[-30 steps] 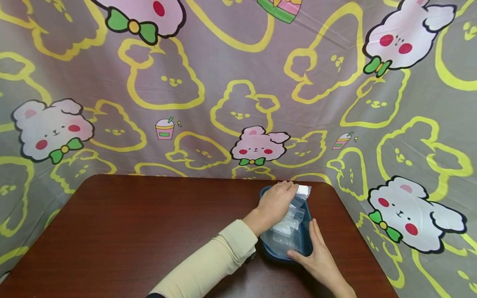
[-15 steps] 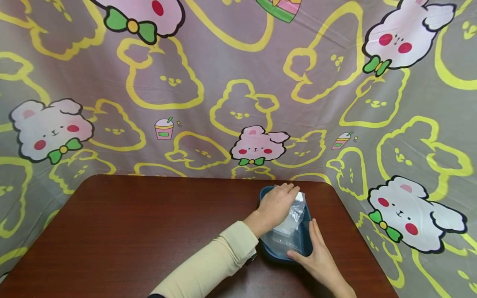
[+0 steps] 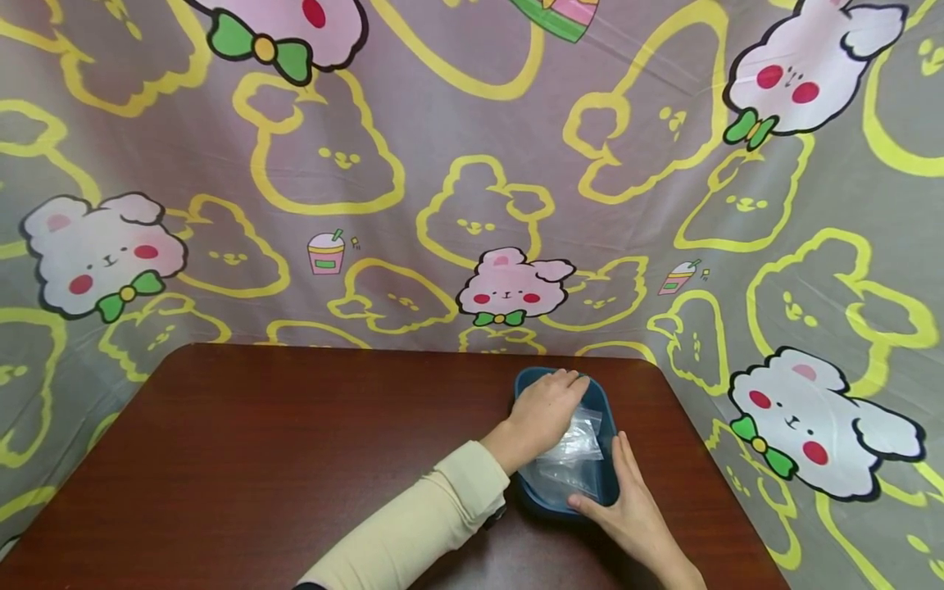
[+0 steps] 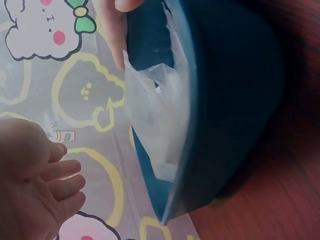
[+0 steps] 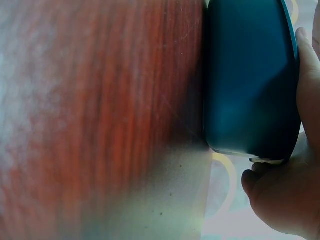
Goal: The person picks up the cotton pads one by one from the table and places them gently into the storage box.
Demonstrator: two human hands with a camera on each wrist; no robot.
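At far right of dark wooden table, dark blue oval plastic tray holds clear plastic bags. Your left hand presses bags, fingers relaxed; right hand flat, bracing rim. Risk: springy bags popping out once pressure eases.

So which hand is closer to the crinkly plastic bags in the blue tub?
Left. The left hand rests on the plastic bags inside the blue tub. The right hand lies flat against the tub's outer wall.
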